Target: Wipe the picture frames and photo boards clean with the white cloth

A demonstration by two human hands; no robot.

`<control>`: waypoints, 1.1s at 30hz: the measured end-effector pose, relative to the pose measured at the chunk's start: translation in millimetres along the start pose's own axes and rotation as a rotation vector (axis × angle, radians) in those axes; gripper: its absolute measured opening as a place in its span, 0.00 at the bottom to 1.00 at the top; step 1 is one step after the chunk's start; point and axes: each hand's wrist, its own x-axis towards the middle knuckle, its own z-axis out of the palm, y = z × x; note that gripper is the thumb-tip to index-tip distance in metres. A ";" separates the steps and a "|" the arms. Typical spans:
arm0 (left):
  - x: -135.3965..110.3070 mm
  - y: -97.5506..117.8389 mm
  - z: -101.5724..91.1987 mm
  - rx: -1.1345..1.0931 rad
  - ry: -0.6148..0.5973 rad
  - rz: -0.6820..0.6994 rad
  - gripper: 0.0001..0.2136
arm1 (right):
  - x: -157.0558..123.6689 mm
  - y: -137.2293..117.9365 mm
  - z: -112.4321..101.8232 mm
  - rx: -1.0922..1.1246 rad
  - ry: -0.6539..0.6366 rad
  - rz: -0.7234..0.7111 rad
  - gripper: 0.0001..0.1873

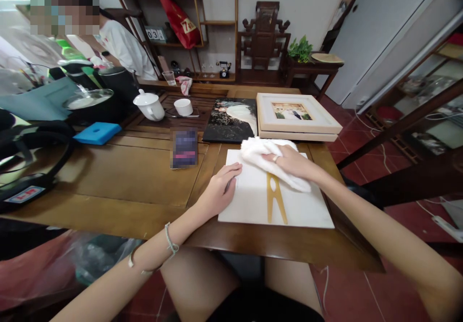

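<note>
A white picture frame [253, 201] lies face down on the wooden table [137, 172], its tan stand [275, 201] pointing toward me. My left hand [220, 187] rests on the frame's left edge, fingers stretched flat along it. My right hand [289, 162] presses down on a white cloth [260, 151] at the frame's far edge, fingers spread over the fabric.
Two stacked pale frames [297, 115] and a dark photo print [230, 119] lie beyond. A phone [184, 147], white teapot [149, 105], cup [183, 106] and blue block [97, 133] sit to the left. Another person [119, 47] sits at far left by a black pot [90, 102].
</note>
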 end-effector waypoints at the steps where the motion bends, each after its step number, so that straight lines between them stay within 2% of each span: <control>1: -0.1 -0.2 0.3 -0.001 0.002 0.003 0.15 | -5.9 9.9 -5.9 0.003 0.029 0.028 0.21; 4: -0.1 -0.2 0.9 0.002 0.008 0.010 0.15 | -28.0 32.0 -16.6 0.012 0.128 0.137 0.24; 7: 0.1 0.5 0.9 0.003 0.008 -0.002 0.15 | -63.2 33.9 -12.8 -0.057 0.147 0.192 0.28; 12: -0.2 1.6 0.4 -0.003 -0.011 -0.012 0.15 | -139.7 12.0 0.3 -0.164 -0.036 0.033 0.28; 14: -0.2 1.7 0.0 -0.002 -0.015 -0.011 0.15 | -156.1 8.2 -3.4 -0.160 -0.104 0.027 0.28; 16: -0.1 1.6 -0.3 0.001 -0.021 -0.012 0.15 | -155.2 10.5 -11.5 -0.141 -0.146 0.066 0.29; 18: 0.1 1.5 -0.6 0.003 -0.023 -0.018 0.15 | -137.9 17.5 -20.3 -0.106 -0.151 0.120 0.29; 23: 0.0 0.8 -1.2 0.007 -0.024 -0.017 0.15 | -67.5 39.5 -28.5 0.008 -0.041 0.141 0.25; 26: -0.5 -0.7 -0.6 0.002 -0.018 -0.009 0.14 | -45.3 43.5 -26.3 -0.012 0.038 0.163 0.25; 29: -1.2 -2.2 0.6 -0.004 -0.009 -0.005 0.15 | -55.9 34.8 -24.1 -0.124 0.017 0.201 0.28; 33: -1.4 -1.8 1.7 -0.006 -0.016 -0.023 0.15 | -112.0 12.1 -24.3 -0.264 -0.151 0.136 0.33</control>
